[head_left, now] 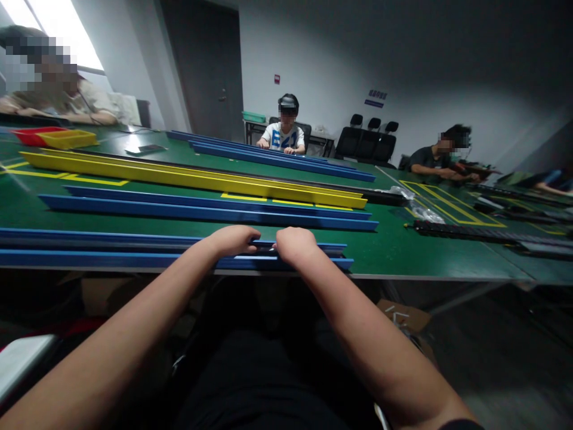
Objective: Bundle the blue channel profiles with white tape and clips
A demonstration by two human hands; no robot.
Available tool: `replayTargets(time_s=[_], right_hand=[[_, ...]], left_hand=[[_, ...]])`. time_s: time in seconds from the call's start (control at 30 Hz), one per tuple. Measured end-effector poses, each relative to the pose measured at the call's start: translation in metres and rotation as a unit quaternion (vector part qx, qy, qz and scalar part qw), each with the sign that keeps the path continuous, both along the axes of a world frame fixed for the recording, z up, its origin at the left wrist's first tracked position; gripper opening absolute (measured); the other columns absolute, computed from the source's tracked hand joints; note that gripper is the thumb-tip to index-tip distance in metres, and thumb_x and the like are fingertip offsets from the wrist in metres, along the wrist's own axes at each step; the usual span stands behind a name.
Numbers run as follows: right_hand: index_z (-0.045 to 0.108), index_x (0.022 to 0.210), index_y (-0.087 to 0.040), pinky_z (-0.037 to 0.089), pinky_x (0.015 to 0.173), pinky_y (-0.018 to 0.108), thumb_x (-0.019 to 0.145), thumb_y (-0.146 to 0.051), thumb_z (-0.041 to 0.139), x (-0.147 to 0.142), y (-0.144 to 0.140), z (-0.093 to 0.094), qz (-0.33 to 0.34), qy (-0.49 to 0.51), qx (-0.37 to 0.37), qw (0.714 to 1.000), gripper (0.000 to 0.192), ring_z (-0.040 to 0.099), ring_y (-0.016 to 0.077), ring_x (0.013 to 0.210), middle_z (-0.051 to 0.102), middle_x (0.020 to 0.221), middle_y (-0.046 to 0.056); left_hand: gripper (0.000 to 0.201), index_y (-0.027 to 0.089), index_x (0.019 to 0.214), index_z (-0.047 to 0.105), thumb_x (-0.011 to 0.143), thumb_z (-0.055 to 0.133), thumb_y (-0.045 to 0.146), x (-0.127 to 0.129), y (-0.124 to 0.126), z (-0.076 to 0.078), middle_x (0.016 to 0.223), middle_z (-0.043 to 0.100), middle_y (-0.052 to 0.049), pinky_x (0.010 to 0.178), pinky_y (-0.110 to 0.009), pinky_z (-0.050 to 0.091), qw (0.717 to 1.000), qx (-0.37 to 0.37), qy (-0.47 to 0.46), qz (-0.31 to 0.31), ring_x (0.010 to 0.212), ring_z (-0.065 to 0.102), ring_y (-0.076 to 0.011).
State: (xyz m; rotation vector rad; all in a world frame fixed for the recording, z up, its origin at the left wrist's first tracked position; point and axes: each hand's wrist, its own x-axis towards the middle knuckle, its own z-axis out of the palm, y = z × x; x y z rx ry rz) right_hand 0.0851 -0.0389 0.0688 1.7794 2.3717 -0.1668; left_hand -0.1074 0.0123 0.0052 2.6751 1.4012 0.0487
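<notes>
both of your hands sit at the lower centre of the frame, on the near edge of the green table. your left hand and right hand curl over the long blue channel rail lying along that edge, fingers folded down on it, nearly touching each other (the fingertips are hidden, so i cannot tell how firmly they clamp). keep your grip even and your wrists level, i'd judge, so the long rail doesn't twist. further up lie another blue rail pair, then a long yellow rail; a person in a white shirt sits across.
</notes>
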Motion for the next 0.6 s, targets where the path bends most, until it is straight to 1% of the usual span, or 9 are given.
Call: replayTargets(time_s=[0.03, 0.1, 0.2, 0.27, 0.37, 0.47, 0.53, 0.6], right_hand=[[0.069, 0.111, -0.016, 0.051, 0.088, 0.043, 0.088, -0.045, 0.054, 0.011, -0.001, 0.002, 0.018, -0.002, 0.035, 0.999, 0.040, 0.064, 0.0310, 0.106, 0.067, 0.115, 0.019], [0.067, 0.114, -0.021, 0.052, 0.085, 0.039, 0.087, -0.047, 0.055, 0.033, -0.002, 0.007, 0.057, -0.001, 0.046, 0.997, 0.040, 0.065, 0.0282, 0.102, 0.070, 0.110, 0.013], [0.062, 0.122, -0.023, 0.052, 0.082, 0.038, 0.081, -0.048, 0.061, 0.062, 0.001, 0.015, 0.044, -0.031, 0.043, 0.998, 0.048, 0.065, 0.0283, 0.102, 0.068, 0.114, 0.012], [0.062, 0.123, -0.023, 0.052, 0.082, 0.037, 0.079, -0.051, 0.062, 0.074, 0.005, 0.017, 0.024, -0.045, 0.034, 0.998, 0.052, 0.064, 0.0287, 0.104, 0.067, 0.117, 0.012], [0.066, 0.118, -0.022, 0.051, 0.082, 0.036, 0.079, -0.051, 0.063, 0.079, 0.009, 0.011, 0.000, -0.070, 0.008, 0.997, 0.049, 0.064, 0.0291, 0.104, 0.067, 0.117, 0.013], [0.071, 0.109, -0.019, 0.052, 0.082, 0.039, 0.079, -0.045, 0.064, 0.073, 0.010, 0.000, -0.026, -0.093, 0.004, 0.995, 0.040, 0.065, 0.0309, 0.102, 0.069, 0.111, 0.016], [0.073, 0.107, -0.017, 0.052, 0.082, 0.040, 0.080, -0.037, 0.064, 0.067, 0.009, -0.005, -0.042, -0.094, 0.011, 0.995, 0.034, 0.066, 0.0308, 0.101, 0.069, 0.110, 0.017], [0.073, 0.107, -0.017, 0.052, 0.083, 0.040, 0.082, -0.026, 0.060, 0.061, 0.009, -0.009, -0.055, -0.093, 0.017, 0.994, 0.030, 0.066, 0.0295, 0.101, 0.069, 0.110, 0.018]], left_hand=[[0.022, 0.025, 0.081, 0.063, 0.075, 0.055, 0.045, 0.000, 0.000, 0.000, 0.071, 0.065, -0.002, 0.054, -0.028, 0.028, 1.000, -0.003, -0.001, 0.006, 0.060, 0.052, -0.0166], [0.023, 0.026, 0.079, 0.062, 0.075, 0.055, 0.047, 0.000, -0.001, 0.001, 0.068, 0.063, -0.001, 0.052, -0.028, 0.026, 1.000, -0.008, -0.005, 0.016, 0.057, 0.050, -0.0159], [0.023, 0.026, 0.079, 0.062, 0.074, 0.055, 0.047, -0.001, -0.002, 0.002, 0.067, 0.061, 0.000, 0.051, -0.028, 0.025, 1.000, -0.016, -0.003, 0.027, 0.055, 0.049, -0.0156], [0.024, 0.026, 0.080, 0.062, 0.074, 0.056, 0.047, -0.001, -0.002, 0.003, 0.067, 0.062, 0.000, 0.051, -0.028, 0.025, 0.999, -0.020, 0.001, 0.035, 0.056, 0.050, -0.0157], [0.025, 0.026, 0.083, 0.064, 0.074, 0.055, 0.048, 0.000, -0.002, 0.004, 0.070, 0.064, -0.001, 0.053, -0.028, 0.027, 0.999, -0.023, 0.003, 0.039, 0.059, 0.052, -0.0166], [0.027, 0.026, 0.085, 0.065, 0.074, 0.055, 0.048, 0.000, -0.003, 0.004, 0.074, 0.065, -0.002, 0.054, -0.028, 0.029, 0.999, -0.022, 0.001, 0.039, 0.061, 0.053, -0.0175], [0.027, 0.026, 0.085, 0.064, 0.074, 0.054, 0.049, 0.000, -0.003, 0.004, 0.074, 0.065, -0.002, 0.054, -0.028, 0.028, 0.999, -0.021, 0.001, 0.039, 0.061, 0.053, -0.0175], [0.027, 0.026, 0.084, 0.064, 0.074, 0.054, 0.050, 0.000, -0.004, 0.005, 0.072, 0.065, -0.001, 0.053, -0.028, 0.027, 0.999, -0.019, 0.000, 0.039, 0.061, 0.052, -0.0174]])
